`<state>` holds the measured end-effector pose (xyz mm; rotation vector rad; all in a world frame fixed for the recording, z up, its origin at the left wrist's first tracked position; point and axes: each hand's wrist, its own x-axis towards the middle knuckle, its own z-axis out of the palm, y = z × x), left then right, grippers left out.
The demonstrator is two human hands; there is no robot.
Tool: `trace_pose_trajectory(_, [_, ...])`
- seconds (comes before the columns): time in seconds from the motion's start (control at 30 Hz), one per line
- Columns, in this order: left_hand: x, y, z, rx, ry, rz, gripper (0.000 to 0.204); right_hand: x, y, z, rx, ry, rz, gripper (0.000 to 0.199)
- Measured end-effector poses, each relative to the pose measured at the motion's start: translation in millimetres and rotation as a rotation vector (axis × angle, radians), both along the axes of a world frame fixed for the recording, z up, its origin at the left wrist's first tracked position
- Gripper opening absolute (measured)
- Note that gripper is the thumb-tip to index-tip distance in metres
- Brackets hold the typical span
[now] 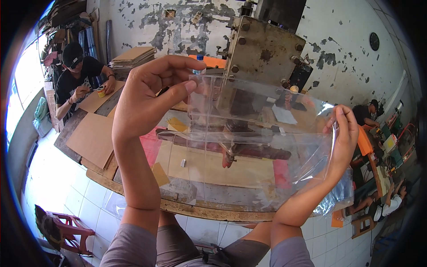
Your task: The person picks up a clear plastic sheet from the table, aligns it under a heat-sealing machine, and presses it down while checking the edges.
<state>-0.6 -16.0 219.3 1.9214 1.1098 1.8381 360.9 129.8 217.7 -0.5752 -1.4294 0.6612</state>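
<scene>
We hold the clear plastic sheet (258, 138) above the desk (222, 215) near its front edge, hands apart: left hand (149, 95) clamped on the sheet's upper left corner, right hand (345, 137) on its right side.

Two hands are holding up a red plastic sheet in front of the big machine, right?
Not red: the head view shows the plastic sheet is clear, with the big machine showing through. The left hand and right hand do hold it up in front.
</scene>
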Motion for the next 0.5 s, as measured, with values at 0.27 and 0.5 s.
trace_pose_trajectory(0.27, [10.4, 4.5, 1.7, 0.020, 0.003, 0.161, 0.029, 1.7, 8.6, -3.3, 0.035, -0.094, -0.019, 0.022])
trace_pose_trajectory(0.5, [9.5, 7.1, 3.2, -0.005, 0.107, 0.427, 0.030, -9.9, -9.5, -1.0, 0.074, 0.013, 0.010, 0.020])
